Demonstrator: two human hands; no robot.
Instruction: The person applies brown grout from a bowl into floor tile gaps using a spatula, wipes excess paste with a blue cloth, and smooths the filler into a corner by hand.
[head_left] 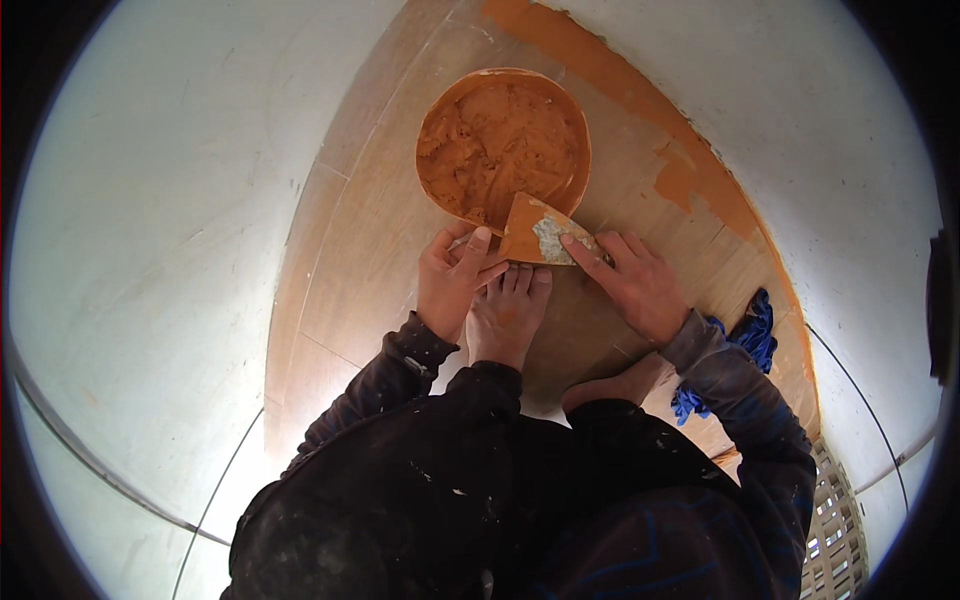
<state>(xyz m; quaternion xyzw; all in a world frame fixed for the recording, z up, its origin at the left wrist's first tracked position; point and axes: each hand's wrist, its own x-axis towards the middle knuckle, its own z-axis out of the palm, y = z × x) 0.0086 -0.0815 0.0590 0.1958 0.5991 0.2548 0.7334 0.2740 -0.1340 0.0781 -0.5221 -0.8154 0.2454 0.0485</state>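
Note:
A round bucket (583, 165) of orange paste (500, 140) stands ahead of me on the floor. My right hand (640, 285) grips a putty knife (522, 235), its index finger laid along the blade. Orange paste coats much of that blade, with a bare greyish patch near the finger; its far corner overlaps the bucket's near rim. My left hand (455, 275) is beside the blade's left corner, thumb raised and fingers apart. One fingertip reaches the blade's lower edge; whether it touches, I cannot tell.
My bare feet (508, 320) are on the wood-look floor (345, 250) just below my hands. Pale walls rise on both sides. An orange band (640, 85) runs along the right wall's foot. A blue crumpled cloth (757, 330) and a slatted plastic crate (835, 510) lie at right.

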